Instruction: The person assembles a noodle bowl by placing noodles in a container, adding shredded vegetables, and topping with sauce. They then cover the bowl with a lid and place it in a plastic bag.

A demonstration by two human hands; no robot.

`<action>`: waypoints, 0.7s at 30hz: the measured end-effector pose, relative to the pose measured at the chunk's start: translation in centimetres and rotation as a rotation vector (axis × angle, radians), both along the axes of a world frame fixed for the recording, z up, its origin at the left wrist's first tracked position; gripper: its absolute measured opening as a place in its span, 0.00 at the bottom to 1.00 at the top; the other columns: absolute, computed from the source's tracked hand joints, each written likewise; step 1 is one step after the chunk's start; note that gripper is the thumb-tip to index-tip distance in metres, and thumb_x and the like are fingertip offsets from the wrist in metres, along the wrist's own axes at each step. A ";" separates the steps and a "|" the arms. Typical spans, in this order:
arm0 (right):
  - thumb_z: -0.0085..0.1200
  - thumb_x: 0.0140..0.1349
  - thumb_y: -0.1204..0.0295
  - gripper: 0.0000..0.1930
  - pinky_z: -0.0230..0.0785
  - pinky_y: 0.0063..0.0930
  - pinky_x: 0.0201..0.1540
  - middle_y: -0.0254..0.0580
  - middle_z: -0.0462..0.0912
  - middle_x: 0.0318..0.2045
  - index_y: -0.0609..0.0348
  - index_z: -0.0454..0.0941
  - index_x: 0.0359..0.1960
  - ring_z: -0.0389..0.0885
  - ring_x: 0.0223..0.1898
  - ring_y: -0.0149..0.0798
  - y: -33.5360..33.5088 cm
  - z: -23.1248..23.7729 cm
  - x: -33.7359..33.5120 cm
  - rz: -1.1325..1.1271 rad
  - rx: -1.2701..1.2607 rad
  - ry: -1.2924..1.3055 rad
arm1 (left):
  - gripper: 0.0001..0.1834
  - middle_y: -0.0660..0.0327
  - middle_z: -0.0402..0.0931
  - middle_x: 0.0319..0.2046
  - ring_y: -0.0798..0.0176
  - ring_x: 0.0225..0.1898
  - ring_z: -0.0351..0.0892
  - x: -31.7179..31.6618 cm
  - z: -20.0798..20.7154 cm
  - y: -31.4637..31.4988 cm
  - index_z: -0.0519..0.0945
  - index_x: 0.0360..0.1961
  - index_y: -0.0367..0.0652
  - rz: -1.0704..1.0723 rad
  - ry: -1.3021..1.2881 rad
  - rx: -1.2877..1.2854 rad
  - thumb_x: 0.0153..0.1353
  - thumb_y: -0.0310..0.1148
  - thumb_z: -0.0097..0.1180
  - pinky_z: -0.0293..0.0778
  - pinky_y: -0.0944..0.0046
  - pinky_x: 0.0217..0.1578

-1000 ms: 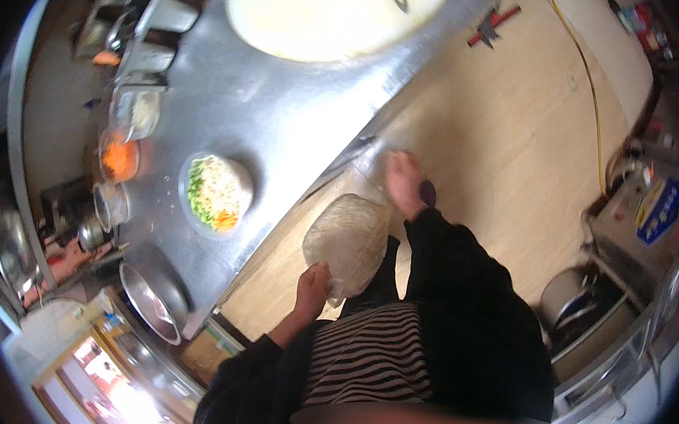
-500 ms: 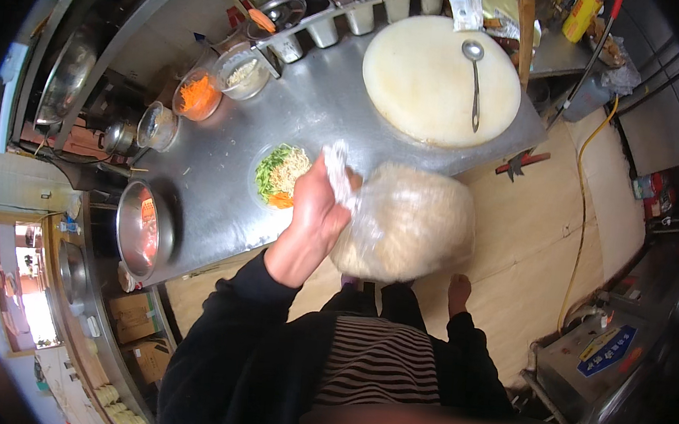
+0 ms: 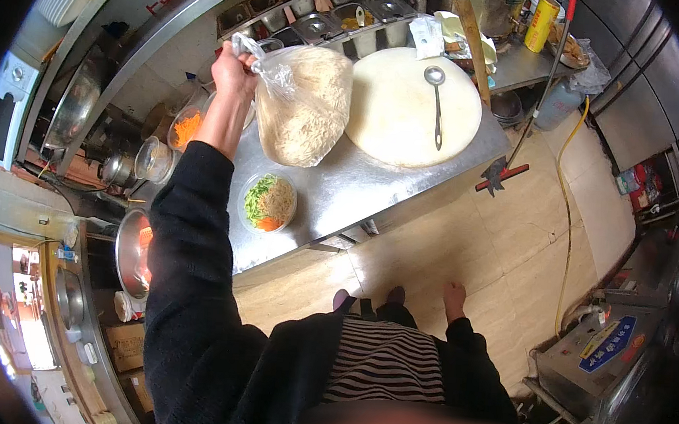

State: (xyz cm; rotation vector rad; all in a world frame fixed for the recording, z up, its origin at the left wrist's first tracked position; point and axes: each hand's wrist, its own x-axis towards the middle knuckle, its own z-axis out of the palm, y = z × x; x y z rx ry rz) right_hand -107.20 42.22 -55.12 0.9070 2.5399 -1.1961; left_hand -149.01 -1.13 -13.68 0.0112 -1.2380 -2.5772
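My left hand grips the twisted neck of a clear plastic bag full of pale, thin strips that look like noodles. The bag hangs above the steel counter, to the right of the hand. Below it on the counter sits a round clear bowl with green shreds, orange shreds and pale strands. My right hand hangs low at my right side, over the floor, with its fingers loosely apart and nothing seen in it.
A round white cutting board carries a metal ladle. Steel food pans line the counter's back. Orange shreds fill a bowl at the left, near a large steel bowl. A yellow hose crosses the floor.
My left hand has carried the bag up and to the left, from near my body to above the back of the counter. The right hand still hangs at my side.
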 end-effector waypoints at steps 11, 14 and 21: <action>0.47 0.57 0.65 0.16 0.58 0.44 0.27 0.56 0.70 0.17 0.70 0.70 0.22 0.71 0.22 0.51 1.3 -3.7 1.2 0.121 -0.016 0.238 | 0.24 0.51 0.74 0.48 0.59 0.51 0.70 2.9 -12.8 -7.2 0.74 0.50 0.36 0.237 -0.372 -1.206 0.64 0.47 0.48 0.63 0.60 0.53; 0.46 0.57 0.64 0.16 0.60 0.46 0.29 0.59 0.75 0.23 0.70 0.72 0.25 0.76 0.28 0.55 1.4 -4.4 -0.1 0.266 0.026 0.059 | 0.19 0.54 0.74 0.48 0.61 0.48 0.72 11.8 -12.0 -9.5 0.75 0.50 0.39 0.436 -0.038 -1.106 0.63 0.39 0.53 0.65 0.63 0.52; 0.49 0.56 0.63 0.16 0.63 0.43 0.32 0.55 0.77 0.24 0.68 0.75 0.27 0.77 0.29 0.51 -0.3 -6.7 -2.1 0.330 -0.207 -0.054 | 0.11 0.64 0.68 0.31 0.68 0.35 0.67 34.8 -23.6 -11.6 0.70 0.33 0.35 1.263 -0.630 -0.848 0.65 0.34 0.47 0.66 0.66 0.41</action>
